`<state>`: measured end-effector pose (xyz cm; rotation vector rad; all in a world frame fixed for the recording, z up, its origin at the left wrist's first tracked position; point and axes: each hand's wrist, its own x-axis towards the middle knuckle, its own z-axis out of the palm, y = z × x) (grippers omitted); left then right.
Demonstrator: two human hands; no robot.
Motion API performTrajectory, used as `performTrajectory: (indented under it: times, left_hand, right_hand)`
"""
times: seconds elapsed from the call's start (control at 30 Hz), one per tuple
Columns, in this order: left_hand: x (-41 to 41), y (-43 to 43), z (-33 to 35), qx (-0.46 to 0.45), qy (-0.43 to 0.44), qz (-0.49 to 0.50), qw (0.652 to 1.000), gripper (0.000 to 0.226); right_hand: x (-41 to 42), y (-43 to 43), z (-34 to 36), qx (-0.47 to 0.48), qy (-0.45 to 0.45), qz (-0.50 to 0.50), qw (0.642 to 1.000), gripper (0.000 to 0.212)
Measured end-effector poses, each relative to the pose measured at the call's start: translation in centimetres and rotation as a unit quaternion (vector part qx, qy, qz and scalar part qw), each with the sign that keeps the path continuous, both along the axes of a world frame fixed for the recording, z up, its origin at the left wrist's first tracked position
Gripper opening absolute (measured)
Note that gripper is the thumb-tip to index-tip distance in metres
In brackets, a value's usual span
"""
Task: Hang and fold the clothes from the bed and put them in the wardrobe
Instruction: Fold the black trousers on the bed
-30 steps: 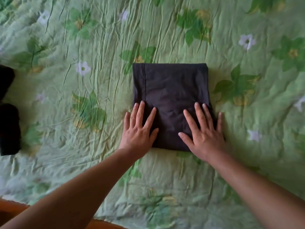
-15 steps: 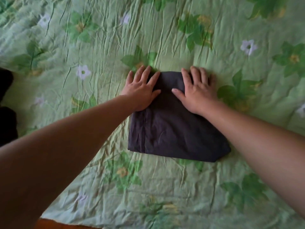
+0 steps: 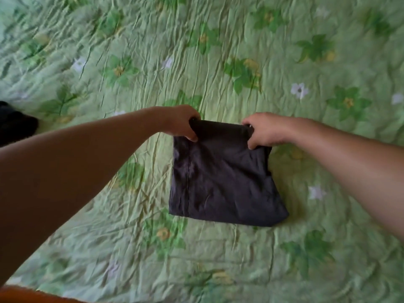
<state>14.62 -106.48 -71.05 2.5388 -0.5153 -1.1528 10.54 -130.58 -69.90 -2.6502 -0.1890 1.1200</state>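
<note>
Both hands are at the far edge of the folded dark garment (image 3: pixel 223 178), one at each corner. The left hand (image 3: pixel 181 123) takes the far-left corner: its fingers are curled over the top of the fold and its thumb presses on the near side, so the cloth is pinched between them. The right hand (image 3: pixel 264 130) does the same at the far-right corner, knuckles up, fingers wrapped over the edge and thumb tucked underneath against the fabric. Both forearms reach in long and nearly straight from the near side, the left one crossing in from the left of the garment and the right one from its right.

The garment itself is a charcoal rectangle with a stitched seam running down its left side. Its near edge lies flat on the green flowered bedspread (image 3: pixel 240 51), while the far edge is bunched in the two grips. Well to the left of the garment a heap of black clothing (image 3: pixel 15 125) sits on the bedspread. Nearer than the garment and far to its left, a strip of orange-brown wooden edge (image 3: pixel 26 295) shows.
</note>
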Motion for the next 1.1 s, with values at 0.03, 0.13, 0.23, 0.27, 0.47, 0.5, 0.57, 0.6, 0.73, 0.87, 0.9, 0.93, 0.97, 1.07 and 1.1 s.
performTrajectory:
  times: [0.03, 0.13, 0.23, 0.27, 0.47, 0.5, 0.57, 0.6, 0.73, 0.87, 0.9, 0.93, 0.97, 1.07, 1.1]
  left_hand:
    - [0.2, 0.1, 1.2, -0.009, -0.030, -0.004, 0.999, 0.025]
    - [1.6, 0.2, 6.3, -0.061, -0.175, 0.035, 0.982, 0.021]
    - [1.8, -0.6, 11.6, -0.075, -0.309, 0.052, 0.947, 0.022]
    - [1.2, -0.8, 12.7, -0.070, -0.335, 0.046, 0.938, 0.021]
    - [-8.4, 1.0, 6.4, -0.028, -0.378, -0.059, 0.923, 0.048]
    - [-11.0, 1.5, 4.2, -0.010, -0.352, -0.077, 0.933, 0.050]
    - [-15.9, 2.5, 0.0, 0.036, -0.247, -0.133, 0.959, 0.053]
    - [-17.8, 3.0, -1.8, 0.055, -0.202, -0.155, 0.966, 0.054]
    - [-18.3, 3.3, -5.1, 0.025, -0.237, -0.071, 0.969, 0.047]
    - [-14.4, 0.5, -7.2, 0.008, -0.324, 0.029, 0.945, 0.051]
    - [-13.3, -0.2, -8.0, 0.019, -0.322, 0.036, 0.946, 0.058]
    - [-12.1, -0.8, -8.8, 0.029, -0.326, 0.034, 0.944, 0.064]
    - [-11.1, -1.2, -9.6, 0.038, -0.335, 0.027, 0.941, 0.069]
    - [-9.1, -1.3, -12.1, 0.053, -0.354, 0.023, 0.934, 0.076]
    - [-8.8, -1.2, -12.8, 0.052, -0.353, 0.025, 0.934, 0.077]
  right_hand:
    - [0.1, -0.3, 0.9, 0.002, -0.049, 0.003, 0.999, 0.024]
    - [1.4, -1.7, 5.5, 0.009, -0.221, -0.020, 0.975, 0.017]
    - [2.5, -2.5, 10.0, -0.005, -0.342, -0.026, 0.939, 0.029]
    - [2.1, -2.5, 10.9, -0.004, -0.366, -0.022, 0.930, 0.035]
    - [-8.1, -1.2, 5.1, -0.022, -0.435, 0.076, 0.897, 0.031]
    - [-10.6, -0.9, 2.7, -0.036, -0.413, 0.093, 0.905, 0.030]
    - [-15.7, -0.1, -2.1, -0.064, -0.326, 0.132, 0.934, 0.034]
    - [-17.8, 0.2, -4.0, -0.075, -0.273, 0.147, 0.948, 0.041]
    - [-18.8, 0.8, -6.9, -0.040, -0.230, 0.069, 0.970, 0.055]
    - [-13.4, 1.7, -8.0, -0.016, -0.367, 0.013, 0.930, 0.048]
    - [-11.9, 1.9, -8.6, -0.029, -0.373, 0.011, 0.927, 0.054]
    - [-10.5, 2.0, -9.3, -0.047, -0.368, 0.010, 0.929, 0.061]
    - [-9.4, 2.0, -10.1, -0.065, -0.360, 0.010, 0.931, 0.067]
    - [-7.1, 1.0, -12.6, -0.095, -0.348, -0.015, 0.933, 0.076]
    - [-6.7, 0.7, -13.3, -0.096, -0.339, -0.029, 0.935, 0.078]
